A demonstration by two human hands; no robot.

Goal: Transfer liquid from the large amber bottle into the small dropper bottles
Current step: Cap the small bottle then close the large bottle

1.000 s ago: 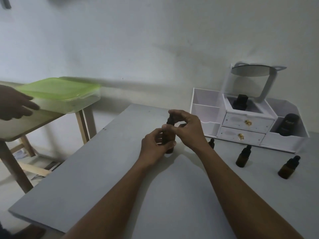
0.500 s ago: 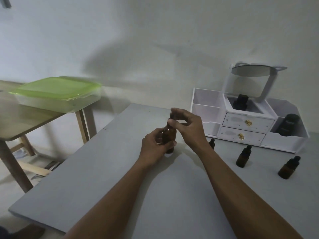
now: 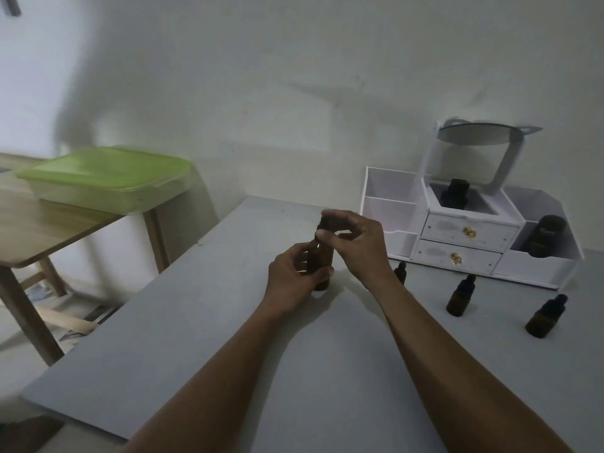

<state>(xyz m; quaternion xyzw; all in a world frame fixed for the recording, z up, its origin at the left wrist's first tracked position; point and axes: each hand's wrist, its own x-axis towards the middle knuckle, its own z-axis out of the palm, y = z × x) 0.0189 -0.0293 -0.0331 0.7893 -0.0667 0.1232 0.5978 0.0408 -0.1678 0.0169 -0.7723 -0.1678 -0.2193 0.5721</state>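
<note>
Amber glass, dark and smooth, shows between both hands: the bottle (image 3: 322,261) stands upright on the matte grey desk (image 3: 196,322), near its middle. The left hand (image 3: 289,277) wraps the round body from the left, its fingers (image 3: 322,273) curled and the thumb pressed across the front. The right hand (image 3: 361,245) arches over the top with its wrist raised, pinching the black cap (image 3: 324,223) between thumb and bent fingertips. Both forearms reach in from the bottom edge, which cuts them off. Most of the bottle's neck and cap is covered by fingers, so I cannot tell whether the cap is seated or lifted. Three small droppers with black tops stand to the right: one (image 3: 399,272) half hidden behind the right wrist, one (image 3: 459,295) further right, one (image 3: 545,317) leaning in the wide lens. Behind them sits a white plastic organiser (image 3: 470,230) with two drawers, brass-coloured knobs and a tilted round mirror (image 3: 474,134); dark containers in its compartments are too dim to identify. At left, a clear box (image 3: 108,178) with a green lid rests on a wooden table (image 3: 49,227).
</note>
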